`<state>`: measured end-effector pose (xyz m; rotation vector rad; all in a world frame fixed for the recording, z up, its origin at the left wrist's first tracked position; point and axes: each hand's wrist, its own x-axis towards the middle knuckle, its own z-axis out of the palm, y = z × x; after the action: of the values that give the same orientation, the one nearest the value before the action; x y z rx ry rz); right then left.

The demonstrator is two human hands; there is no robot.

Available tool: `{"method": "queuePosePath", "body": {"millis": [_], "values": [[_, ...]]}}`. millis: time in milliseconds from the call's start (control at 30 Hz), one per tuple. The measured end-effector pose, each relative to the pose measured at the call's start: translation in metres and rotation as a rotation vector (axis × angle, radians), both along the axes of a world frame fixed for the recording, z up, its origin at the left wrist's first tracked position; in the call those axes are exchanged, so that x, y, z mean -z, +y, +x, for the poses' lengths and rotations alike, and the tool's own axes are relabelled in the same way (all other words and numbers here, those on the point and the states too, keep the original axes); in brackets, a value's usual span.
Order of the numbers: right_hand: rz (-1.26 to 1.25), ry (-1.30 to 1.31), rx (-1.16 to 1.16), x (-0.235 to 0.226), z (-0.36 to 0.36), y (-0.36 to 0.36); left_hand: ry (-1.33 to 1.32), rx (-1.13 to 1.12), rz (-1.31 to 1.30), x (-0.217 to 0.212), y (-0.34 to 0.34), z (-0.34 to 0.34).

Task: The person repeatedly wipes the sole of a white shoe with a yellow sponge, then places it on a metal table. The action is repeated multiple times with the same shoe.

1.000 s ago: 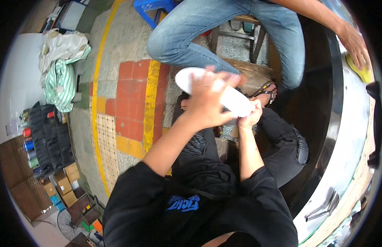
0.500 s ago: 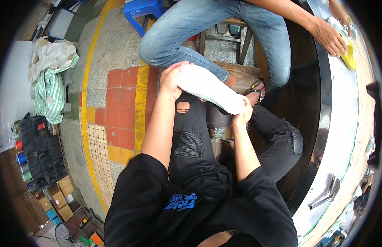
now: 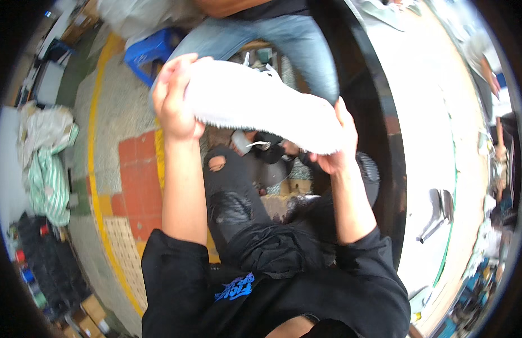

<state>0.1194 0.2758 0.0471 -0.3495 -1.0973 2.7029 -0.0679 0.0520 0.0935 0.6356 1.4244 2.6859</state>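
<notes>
A long white shoe-sole-shaped piece (image 3: pixel 261 98) stretches between my hands, with dark stitching or fringe along its nearer edge. My left hand (image 3: pixel 179 101) is closed round its broader left end. At the lower right end, my right hand (image 3: pixel 341 147) grips it with the thumb upward and fingers underneath. The piece is held up above my knees, tilted down toward the right. Its bright surface is too washed out to show detail.
Someone in blue jeans (image 3: pixel 306 50) sits across from me, near a blue plastic stool (image 3: pixel 151 53). A long white worktable (image 3: pixel 421 169) with a dark side runs along my right, with metal tools (image 3: pixel 436 217) on it. Striped sacks (image 3: pixel 50 186) lie at left.
Both hands have raised the white piece upward and closer to the view. My view has shifted, so the worktable takes up more of the right side. The other person's hand has left the picture.
</notes>
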Motion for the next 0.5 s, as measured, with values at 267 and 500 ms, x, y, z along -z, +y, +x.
{"method": "queuePosePath", "body": {"millis": [267, 500], "values": [[0.834, -0.074, 0.724, -0.164, 0.136, 0.068, 0.755, -0.305, -0.69, -0.06, 0.162, 0.063], [2.396, -0.961, 0.644, -0.116, 0.208, 0.051, 1.051, 0.387, -0.966, 0.029, 0.087, 0.131]]}}
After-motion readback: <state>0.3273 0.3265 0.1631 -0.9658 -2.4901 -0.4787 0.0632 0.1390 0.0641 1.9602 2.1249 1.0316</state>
